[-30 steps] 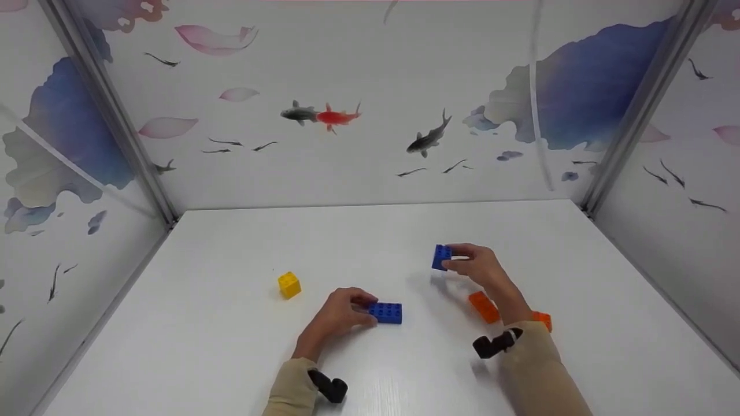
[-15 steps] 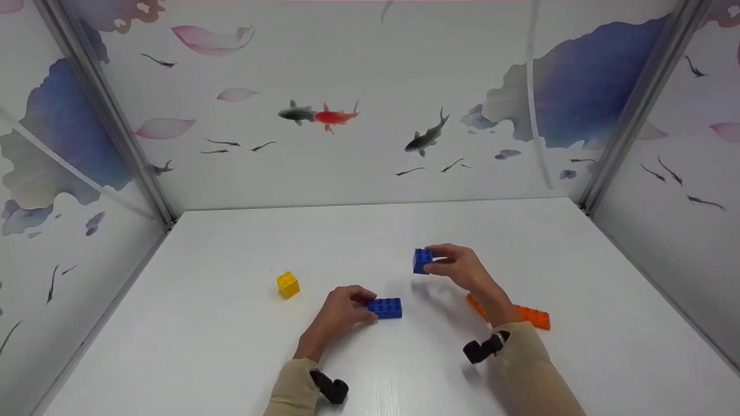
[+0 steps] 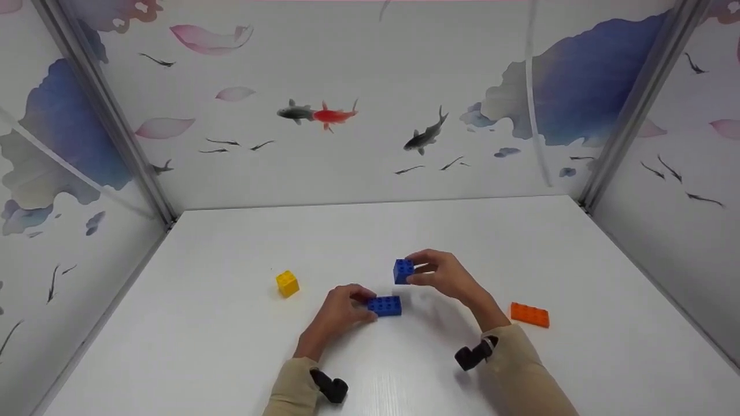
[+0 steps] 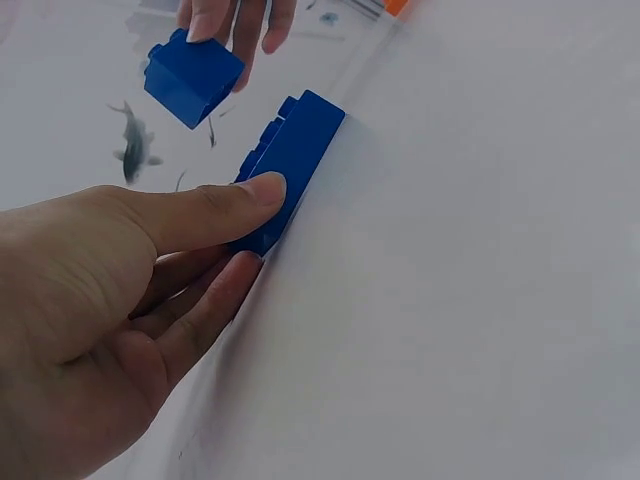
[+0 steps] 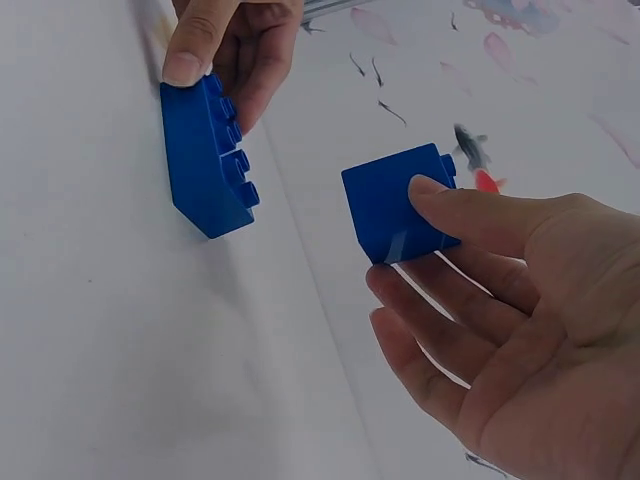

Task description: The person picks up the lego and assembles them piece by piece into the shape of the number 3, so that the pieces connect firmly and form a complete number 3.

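My left hand [image 3: 344, 309] pinches the left end of a long blue toy brick [image 3: 388, 305], which has two rows of studs on top. In the left wrist view, the thumb lies on the side of this long brick [image 4: 305, 150], low over the white surface. Behind and slightly right of it, my right hand [image 3: 445, 276] holds a shorter blue toy brick [image 3: 402, 271] between thumb and fingers, raised off the table. The right wrist view shows a gap between this shorter brick [image 5: 385, 205] and the long one, whose studs face up.
A small yellow brick [image 3: 287, 283] stands on the white table [image 3: 231, 358] to the left. At the right, beside the right forearm, lies a flat orange brick [image 3: 529, 315]. Patterned panels [image 3: 370, 167] enclose the table at the back and both sides.
My right hand has carried the shorter blue brick leftward and nearer, towards the long brick. A second orange brick, seen earlier, is now hidden by the right arm. The left hand has barely moved.
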Demonstrator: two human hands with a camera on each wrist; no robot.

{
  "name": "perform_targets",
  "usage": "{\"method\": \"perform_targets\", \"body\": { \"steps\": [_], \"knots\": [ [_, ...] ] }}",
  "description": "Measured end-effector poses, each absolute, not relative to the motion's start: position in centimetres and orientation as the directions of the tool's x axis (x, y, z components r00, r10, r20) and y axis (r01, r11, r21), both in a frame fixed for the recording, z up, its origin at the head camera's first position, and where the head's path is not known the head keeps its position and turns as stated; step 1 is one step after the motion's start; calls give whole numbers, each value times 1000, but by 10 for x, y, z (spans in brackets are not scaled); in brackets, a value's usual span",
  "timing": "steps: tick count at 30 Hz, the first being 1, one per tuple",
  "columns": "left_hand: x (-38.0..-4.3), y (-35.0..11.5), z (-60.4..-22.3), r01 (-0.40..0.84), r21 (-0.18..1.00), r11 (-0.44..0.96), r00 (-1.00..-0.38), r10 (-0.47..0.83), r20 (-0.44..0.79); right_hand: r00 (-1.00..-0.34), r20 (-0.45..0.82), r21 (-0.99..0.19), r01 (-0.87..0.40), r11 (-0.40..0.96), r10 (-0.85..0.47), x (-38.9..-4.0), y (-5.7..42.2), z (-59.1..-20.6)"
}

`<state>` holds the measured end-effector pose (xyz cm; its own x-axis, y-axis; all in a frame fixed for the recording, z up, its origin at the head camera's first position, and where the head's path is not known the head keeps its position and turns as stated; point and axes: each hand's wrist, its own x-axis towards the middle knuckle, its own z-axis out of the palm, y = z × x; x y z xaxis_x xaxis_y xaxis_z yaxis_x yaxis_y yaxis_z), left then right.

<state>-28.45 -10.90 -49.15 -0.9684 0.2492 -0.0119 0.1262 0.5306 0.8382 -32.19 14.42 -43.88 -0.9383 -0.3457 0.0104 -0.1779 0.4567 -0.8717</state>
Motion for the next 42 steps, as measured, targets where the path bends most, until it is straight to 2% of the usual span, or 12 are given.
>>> {"method": "perform_targets", "body": {
  "steps": [14, 22, 42],
  "knots": [
    [-284, -111, -491, 146, 846, 512, -962, 274, 0, -847, 16, -858, -284, 427, -531, -319, 140, -444],
    [-283, -111, -492, 144, 853, 502, -961, 277, 0, -854, -19, -833, -274, 480, -520, -317, 137, -447],
    [-283, -108, -492, 113, 859, 500, -968, 249, -17, -846, -32, -817, -285, 502, -532, -316, 132, -452]
  ]
}}
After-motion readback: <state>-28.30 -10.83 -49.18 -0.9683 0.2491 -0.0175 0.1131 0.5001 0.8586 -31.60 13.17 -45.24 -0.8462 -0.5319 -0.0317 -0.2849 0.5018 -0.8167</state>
